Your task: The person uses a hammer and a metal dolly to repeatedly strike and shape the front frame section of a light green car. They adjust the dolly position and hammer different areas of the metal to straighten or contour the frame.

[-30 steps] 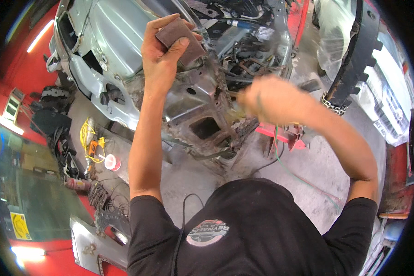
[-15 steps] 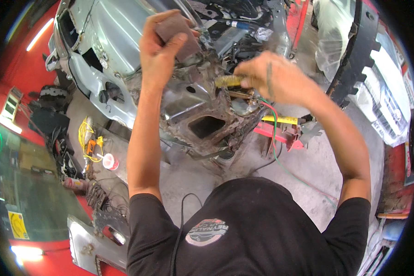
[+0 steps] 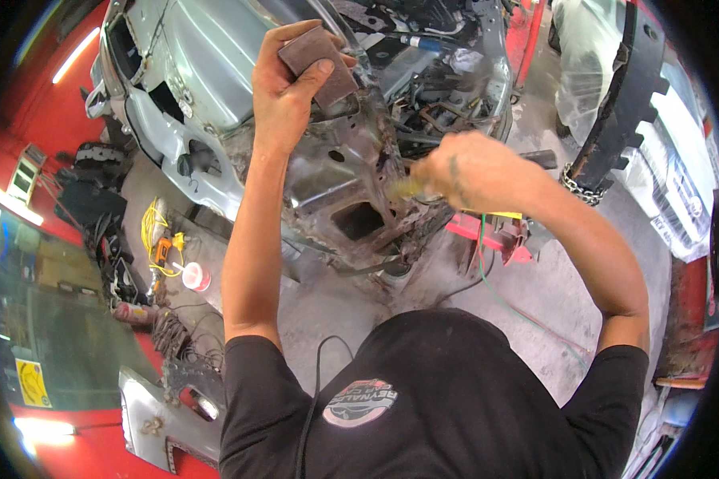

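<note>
"Right, eyes on the left hand (image 3: 284, 96): thumb on top, fingers behind, clamped on a flat brown pad (image 3: 321, 65), up over the right edge of the silver hood (image 3: 212, 72)."

"And the other one?"

"The right hand (image 3: 478, 172) is curled tight round a yellowish tool (image 3: 407, 189), its end poking out leftward. Plenty of blur, so I can't tell whether it touches metal."

"Where exactly is that end?"

"Over the near corner of the stripped car body, just above and right of the square opening (image 3: 358, 221) in that worn bare metal (image 3: 311, 180)."

"How would you handle it?"

"Firm grip, loose wrist, I'd say: short, even strokes, the tool's end flat to the metal, following the seams rather than crossing them. Those ragged edges could snag a knuckle."

"And the left?"

"Nicely placed, I reckon: well apart from the right, clear of the tool. Best leave the pad on that side, and mind the green hose (image 3: 482, 254) by the red stand (image 3: 510, 239), below the right forearm."
</note>
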{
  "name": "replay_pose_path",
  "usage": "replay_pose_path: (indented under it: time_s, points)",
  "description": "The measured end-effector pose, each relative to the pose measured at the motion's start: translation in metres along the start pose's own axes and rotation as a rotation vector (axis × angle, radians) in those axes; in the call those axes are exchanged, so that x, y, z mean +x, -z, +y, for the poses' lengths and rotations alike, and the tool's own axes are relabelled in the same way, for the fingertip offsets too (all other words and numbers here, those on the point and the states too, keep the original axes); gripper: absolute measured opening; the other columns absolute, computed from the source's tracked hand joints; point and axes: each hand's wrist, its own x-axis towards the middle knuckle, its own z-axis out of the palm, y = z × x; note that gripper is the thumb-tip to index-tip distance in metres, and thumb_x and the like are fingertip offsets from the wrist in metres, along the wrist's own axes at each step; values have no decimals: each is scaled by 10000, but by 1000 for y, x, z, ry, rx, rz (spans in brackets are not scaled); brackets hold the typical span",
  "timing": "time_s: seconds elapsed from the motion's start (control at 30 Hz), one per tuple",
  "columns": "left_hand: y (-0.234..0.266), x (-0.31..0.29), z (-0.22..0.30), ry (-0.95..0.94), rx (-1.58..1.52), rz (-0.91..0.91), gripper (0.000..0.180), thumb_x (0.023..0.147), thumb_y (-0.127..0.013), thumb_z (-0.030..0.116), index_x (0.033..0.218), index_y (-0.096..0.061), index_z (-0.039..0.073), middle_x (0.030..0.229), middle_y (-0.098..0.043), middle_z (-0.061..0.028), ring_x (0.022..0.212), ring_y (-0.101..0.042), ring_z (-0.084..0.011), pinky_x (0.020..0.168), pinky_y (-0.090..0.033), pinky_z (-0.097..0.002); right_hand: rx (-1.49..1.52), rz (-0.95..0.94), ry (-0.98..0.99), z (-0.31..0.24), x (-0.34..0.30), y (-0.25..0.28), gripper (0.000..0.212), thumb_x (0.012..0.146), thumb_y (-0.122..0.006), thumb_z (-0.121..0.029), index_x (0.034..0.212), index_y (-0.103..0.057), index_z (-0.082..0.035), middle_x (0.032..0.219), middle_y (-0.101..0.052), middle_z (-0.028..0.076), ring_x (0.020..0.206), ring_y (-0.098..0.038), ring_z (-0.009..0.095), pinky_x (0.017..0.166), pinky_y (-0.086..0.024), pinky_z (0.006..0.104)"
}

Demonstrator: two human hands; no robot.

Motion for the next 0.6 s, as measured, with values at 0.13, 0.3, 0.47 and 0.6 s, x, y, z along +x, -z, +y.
replay_pose_path:
  time_s: [0.13, 0.3, 0.47, 0.6]
  points:
    - [5, 0, -2, -2, 29, -34, 452, 946, -696, -23, 1351, -496, -3, 1193, -680, -199, 1025, -742, -362, 905, -629, -481, -138, -90, 104, -1, -3, -5, 188, 801, -726, -149, 952, -755, -40, 878, -745, 214, 889, -748, 392, 789, -606, 502]
    - [1, 4, 4, 10, -64, -7, 461, 931, -660, -96, 1358, -520, 6, 1146, -707, -170, 1007, -757, -303, 886, -625, -402, -10, 329, -29, 15, -1, 26, 212, 851, -699, -120, 1050, -761, -81, 879, -742, 195, 891, -725, 404, 799, -578, 513]
    - [-2, 0, -2, 2, -59, -10, 461, 932, -672, -80, 1358, -511, -7, 1142, -708, -173, 1008, -757, -310, 889, -628, -408, -21, -136, 34, 6, -5, -4, 188, 901, -716, -163, 1032, -730, -28, 826, -723, 200, 894, -707, 428, 797, -552, 520]
    - [1, -1, 1, 1, -10, -17, 464, 933, -672, -82, 1360, -511, -1, 1157, -707, -164, 1013, -757, -308, 887, -625, -403, 82, 300, -45, 10, 6, 28, 177, 906, -712, -159, 1018, -745, -27, 820, -711, 225, 885, -709, 427, 793, -542, 525]
